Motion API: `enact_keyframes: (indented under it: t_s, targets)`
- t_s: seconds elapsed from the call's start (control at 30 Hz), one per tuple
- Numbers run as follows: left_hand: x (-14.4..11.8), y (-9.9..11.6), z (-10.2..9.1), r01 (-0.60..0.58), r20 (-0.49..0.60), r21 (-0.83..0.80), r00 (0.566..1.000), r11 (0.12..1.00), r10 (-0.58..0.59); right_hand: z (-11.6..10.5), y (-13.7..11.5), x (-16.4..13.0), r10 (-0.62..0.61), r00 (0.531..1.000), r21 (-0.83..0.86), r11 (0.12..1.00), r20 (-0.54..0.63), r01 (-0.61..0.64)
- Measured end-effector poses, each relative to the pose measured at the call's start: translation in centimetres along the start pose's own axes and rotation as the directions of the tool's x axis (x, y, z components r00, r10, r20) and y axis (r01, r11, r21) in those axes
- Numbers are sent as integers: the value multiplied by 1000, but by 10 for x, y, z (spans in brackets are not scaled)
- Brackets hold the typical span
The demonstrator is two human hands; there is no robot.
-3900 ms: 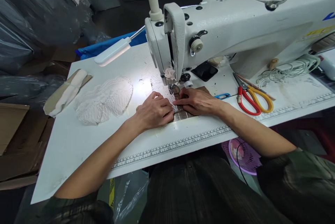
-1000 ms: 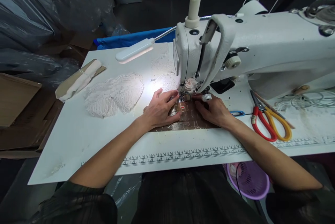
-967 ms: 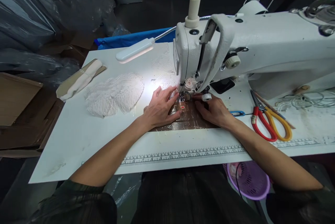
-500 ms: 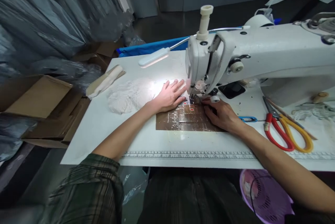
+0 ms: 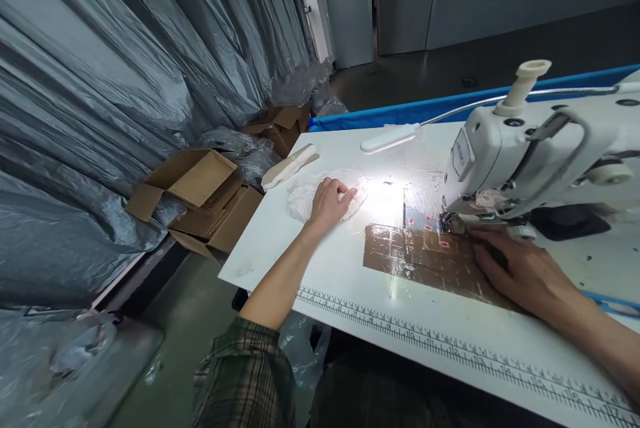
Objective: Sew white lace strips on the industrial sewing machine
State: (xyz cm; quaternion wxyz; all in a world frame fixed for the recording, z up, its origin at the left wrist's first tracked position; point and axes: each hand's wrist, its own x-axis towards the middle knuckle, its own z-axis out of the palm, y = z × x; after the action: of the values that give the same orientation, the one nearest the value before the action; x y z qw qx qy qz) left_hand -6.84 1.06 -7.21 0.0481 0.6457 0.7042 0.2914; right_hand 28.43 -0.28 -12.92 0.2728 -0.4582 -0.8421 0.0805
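My left hand [image 5: 331,203] lies on a heap of white lace [image 5: 303,196] left of the sewing machine [image 5: 493,161], its bent fingers and thumb closed on the lace. My right hand [image 5: 520,260] rests flat beside the presser foot [image 5: 450,223], index finger stretched toward it and thumb apart; the machine head hides some fingertips. More thin white lace [image 5: 425,189] lies left of the needle area. Beneath the foot and my right hand is a brown taped plate [image 5: 415,256] with small red marks.
A lit lamp [image 5: 390,139] on a bendable neck hangs over the white table [image 5: 320,261]. A tied cream fabric bundle [image 5: 290,167] lies at the far left. A printed ruler [image 5: 425,339] follows the front edge. Cardboard boxes [image 5: 200,181] stand left of the table.
My left hand has left the spot beside the needle and moved left onto the lace heap, its fingers now bent. My right hand stays by the presser foot. The view has swung left.
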Motion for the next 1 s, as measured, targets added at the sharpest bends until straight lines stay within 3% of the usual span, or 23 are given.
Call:
enact_keyframes:
  t_s: [0.23,0.37,0.43,0.53,0.6,0.7,0.83,1.0]
  targets:
    - [0,4,-8,-16,7,-100,1000,995,16,-3,-2,5,23,1000,18,1000,-5,-23]
    - [-4,17,-16,-16,-37,-327,999,945,4,-8,-6,4,-30,1000,74,997,-1,30]
    - [-11,31,-21,30,15,-536,1000,844,-26,-15,-14,2,-100,995,155,983,-23,103]
    - [-32,57,-26,220,248,-807,968,548,-24,-28,-34,1,-183,983,238,955,-8,179]
    - [-49,74,-25,358,379,-865,925,350,-10,-35,-48,1,-186,981,282,945,45,166]
    - [-73,93,-20,479,486,-852,874,209,-23,-43,-70,3,-178,974,421,901,140,104]
    - [-90,104,-12,583,602,-782,798,219,24,-44,-92,1,-236,912,665,745,337,-53]
    - [-88,100,-16,543,599,-712,800,445,-18,-37,-94,-10,-213,789,773,457,576,-441]
